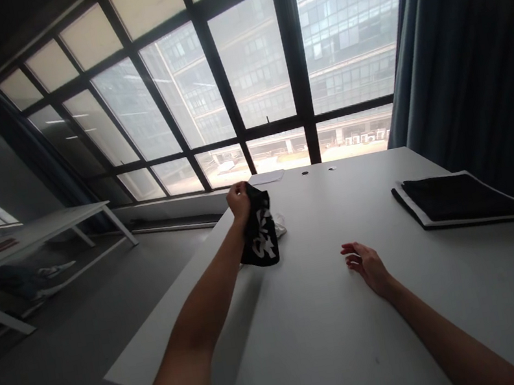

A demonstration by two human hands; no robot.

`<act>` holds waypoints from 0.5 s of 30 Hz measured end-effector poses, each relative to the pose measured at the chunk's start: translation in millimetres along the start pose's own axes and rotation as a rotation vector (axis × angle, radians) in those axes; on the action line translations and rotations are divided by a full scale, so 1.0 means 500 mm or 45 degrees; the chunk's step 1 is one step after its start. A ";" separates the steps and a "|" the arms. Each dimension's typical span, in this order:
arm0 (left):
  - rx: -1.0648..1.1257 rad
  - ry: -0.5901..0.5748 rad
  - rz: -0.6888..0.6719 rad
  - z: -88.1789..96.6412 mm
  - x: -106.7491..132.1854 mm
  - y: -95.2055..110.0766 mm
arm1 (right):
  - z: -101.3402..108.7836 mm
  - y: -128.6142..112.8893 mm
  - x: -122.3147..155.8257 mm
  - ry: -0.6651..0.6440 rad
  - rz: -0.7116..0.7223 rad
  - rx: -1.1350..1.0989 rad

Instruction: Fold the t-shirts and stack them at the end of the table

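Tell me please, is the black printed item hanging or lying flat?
Hanging: the black printed item drops below the left hand, which grips its top.

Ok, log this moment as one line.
left hand: grips black printed item near its top | right hand: empty, fingers loosely curled | flat black-and-white stack: on white table, right side
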State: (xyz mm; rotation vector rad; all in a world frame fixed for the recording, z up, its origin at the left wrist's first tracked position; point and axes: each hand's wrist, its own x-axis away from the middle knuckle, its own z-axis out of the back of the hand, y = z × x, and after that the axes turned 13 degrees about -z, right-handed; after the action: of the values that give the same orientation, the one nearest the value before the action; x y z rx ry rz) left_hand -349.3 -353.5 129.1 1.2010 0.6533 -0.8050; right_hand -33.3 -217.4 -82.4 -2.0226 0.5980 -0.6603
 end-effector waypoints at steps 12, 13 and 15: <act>-0.294 -0.626 0.132 0.036 0.121 -0.161 | 0.001 -0.001 -0.007 -0.022 -0.036 0.041; -0.348 -0.744 0.157 0.031 0.166 -0.177 | 0.002 -0.002 -0.007 -0.020 -0.034 0.040; -0.669 -1.065 0.104 0.021 0.239 -0.209 | 0.001 -0.002 -0.008 -0.013 -0.023 0.049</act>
State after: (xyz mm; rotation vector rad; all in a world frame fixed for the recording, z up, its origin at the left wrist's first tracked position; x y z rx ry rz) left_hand -367.5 -402.9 -21.1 0.3412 0.0969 -0.9012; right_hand -35.5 -214.1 -82.7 -1.9966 0.5575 -0.6668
